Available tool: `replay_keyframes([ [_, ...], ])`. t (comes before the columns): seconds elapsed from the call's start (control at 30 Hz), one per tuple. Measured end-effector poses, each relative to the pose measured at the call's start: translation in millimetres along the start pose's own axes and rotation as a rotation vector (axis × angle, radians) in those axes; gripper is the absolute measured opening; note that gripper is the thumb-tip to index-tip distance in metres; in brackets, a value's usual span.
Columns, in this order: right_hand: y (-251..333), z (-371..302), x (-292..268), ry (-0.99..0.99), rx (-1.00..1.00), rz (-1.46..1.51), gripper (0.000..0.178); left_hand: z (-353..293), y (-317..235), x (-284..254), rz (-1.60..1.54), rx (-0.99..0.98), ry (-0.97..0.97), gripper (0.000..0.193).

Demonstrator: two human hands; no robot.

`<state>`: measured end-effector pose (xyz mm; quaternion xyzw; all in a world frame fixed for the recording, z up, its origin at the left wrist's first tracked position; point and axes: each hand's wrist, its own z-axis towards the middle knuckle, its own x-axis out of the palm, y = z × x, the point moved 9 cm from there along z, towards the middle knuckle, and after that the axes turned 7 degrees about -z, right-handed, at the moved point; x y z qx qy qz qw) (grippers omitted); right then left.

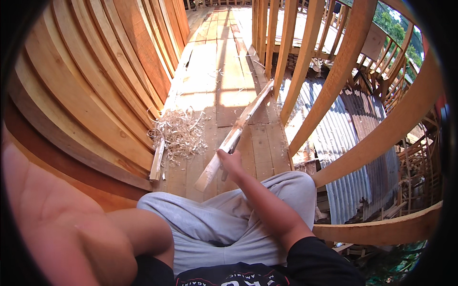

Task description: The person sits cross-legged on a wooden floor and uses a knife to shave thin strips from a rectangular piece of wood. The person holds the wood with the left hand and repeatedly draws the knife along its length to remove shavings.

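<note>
Right hand [230,161]: fingers curled round the near end of a long wooden batten [237,128], which lies on the plank floor [224,71] pointing to one o'clock. Left hand [43,205]: raised close to the camera at eight o'clock, palm open, fingers out of view, spread cannot be told. Wood shavings [177,133]: heaped at ten o'clock of the batten, beside a short offcut [157,164]. Grey trousers [224,214] below.
</note>
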<state>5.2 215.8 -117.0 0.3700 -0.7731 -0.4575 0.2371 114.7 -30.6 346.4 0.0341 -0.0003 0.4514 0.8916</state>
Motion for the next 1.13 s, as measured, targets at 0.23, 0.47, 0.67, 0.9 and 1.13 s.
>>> replay_keyframes([
  [0.23,8.6,-4.4,-6.7,-0.038,-0.036,0.033,0.024,6.5,-2.6,7.7,-0.014,0.005,0.014,0.042],
  [0.47,12.8,-10.1,-7.8,-0.074,-0.051,0.037,0.020,13.9,-1.8,6.0,-0.027,0.011,0.008,0.041],
  [0.67,5.0,-3.0,-3.3,0.027,-0.023,0.007,0.035,13.6,31.1,-0.3,-0.014,-0.088,0.014,0.040],
  [0.9,8.8,-10.1,9.8,0.041,-0.041,0.023,0.034,-283.0,184.7,-44.8,0.552,-1.558,0.506,0.049],
  [1.13,5.2,11.4,-5.8,0.147,-0.032,-0.124,0.047,-481.4,142.9,-15.1,-0.304,-2.412,0.219,0.077],
])
